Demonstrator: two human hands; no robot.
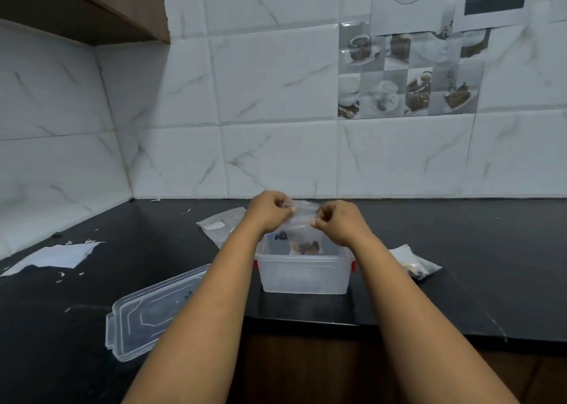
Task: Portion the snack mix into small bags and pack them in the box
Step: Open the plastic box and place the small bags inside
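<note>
A small clear bag (302, 231) with brown snack mix in its bottom hangs above the open clear plastic box (303, 273) on the black counter. My left hand (270, 211) pinches the bag's top edge at its left end. My right hand (340, 221) pinches the top edge at its right end. The bag's lower part dips inside the box rim. The box's clear lid (150, 314) lies flat on the counter to the left, partly under my left forearm.
A clear packet with a white label (221, 224) lies behind the box on the left. Another small bag with snack mix (414, 262) lies to the right of the box. Torn white paper (58, 256) and scraps lie at the far left. The counter's front edge runs just below the box.
</note>
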